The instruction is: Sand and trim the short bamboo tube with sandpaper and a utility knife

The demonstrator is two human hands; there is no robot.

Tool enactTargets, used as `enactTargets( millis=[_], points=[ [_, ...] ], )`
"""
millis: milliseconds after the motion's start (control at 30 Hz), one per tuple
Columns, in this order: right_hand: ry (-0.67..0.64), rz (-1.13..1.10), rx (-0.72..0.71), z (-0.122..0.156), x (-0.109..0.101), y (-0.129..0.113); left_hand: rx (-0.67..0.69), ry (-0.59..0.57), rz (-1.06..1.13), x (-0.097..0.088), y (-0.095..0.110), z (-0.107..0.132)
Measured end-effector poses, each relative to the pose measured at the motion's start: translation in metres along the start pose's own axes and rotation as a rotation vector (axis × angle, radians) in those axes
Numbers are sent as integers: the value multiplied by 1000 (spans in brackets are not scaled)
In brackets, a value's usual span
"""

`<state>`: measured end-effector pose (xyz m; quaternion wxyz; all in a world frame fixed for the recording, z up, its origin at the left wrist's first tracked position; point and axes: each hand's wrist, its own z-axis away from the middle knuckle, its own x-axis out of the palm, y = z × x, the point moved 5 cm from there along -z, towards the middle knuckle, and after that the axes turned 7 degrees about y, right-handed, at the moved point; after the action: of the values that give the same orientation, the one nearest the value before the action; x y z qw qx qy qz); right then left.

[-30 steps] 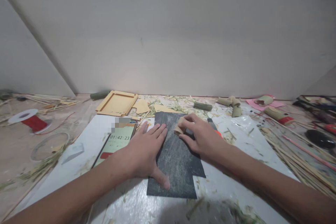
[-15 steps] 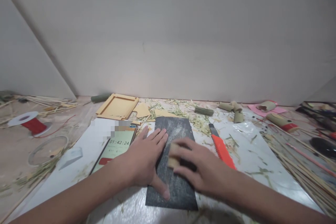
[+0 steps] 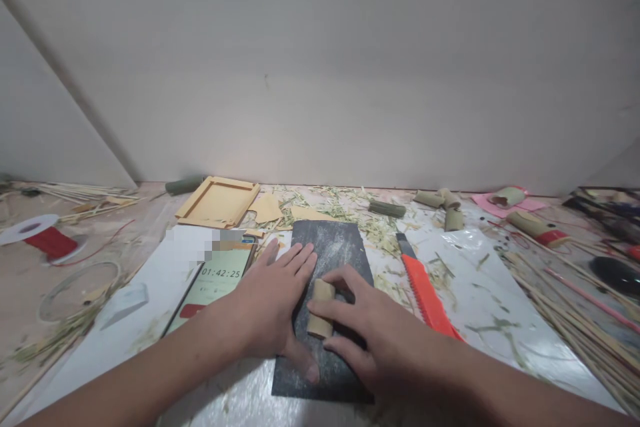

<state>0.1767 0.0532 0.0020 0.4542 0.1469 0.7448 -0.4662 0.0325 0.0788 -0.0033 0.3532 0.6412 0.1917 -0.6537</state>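
A dark, dust-marked sheet of sandpaper (image 3: 335, 247) lies flat in front of me. My left hand (image 3: 273, 300) presses on its left edge, fingers stretched out and thumb on the lower part. In my right hand (image 3: 360, 320) is a short, pale bamboo piece (image 3: 320, 330), gripped between thumb and fingers and resting on the sandpaper. Part of the piece is covered by my fingers. Just right of the sheet lies an orange-handled utility knife (image 3: 430, 293). Left of my left hand, a phone (image 3: 215, 280) displays a running timer, partly hidden by my forearm.
Behind the sandpaper are a yellow wooden frame (image 3: 220, 202), bamboo shavings (image 3: 320, 199) and a green bamboo piece (image 3: 387, 209). Several cut bamboo tubes (image 3: 454, 219) lie at the back right. A red thread spool (image 3: 53, 240) stands left. Thin sticks (image 3: 570, 330) lie along the right.
My right hand has shifted slightly left on the sandpaper with the bamboo piece, which now shows more clearly. My left hand stays on the sheet. The view has drifted slightly.
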Motion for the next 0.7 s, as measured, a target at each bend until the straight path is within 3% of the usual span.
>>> enactTargets(
  millis=[133,300,433,567,700],
  points=[
    [164,81,85,-2,-10,11,15,22,14,0,-1,0],
    [20,-21,-57,0,-2,0,9,18,19,1,-2,1],
    [158,59,66,-1,-9,4,-2,8,15,0,-1,0],
    [-22,23,-30,0,2,-5,2,6,27,0,-1,0],
    [122,135,53,-1,-7,2,15,20,27,1,-1,2]
  ],
)
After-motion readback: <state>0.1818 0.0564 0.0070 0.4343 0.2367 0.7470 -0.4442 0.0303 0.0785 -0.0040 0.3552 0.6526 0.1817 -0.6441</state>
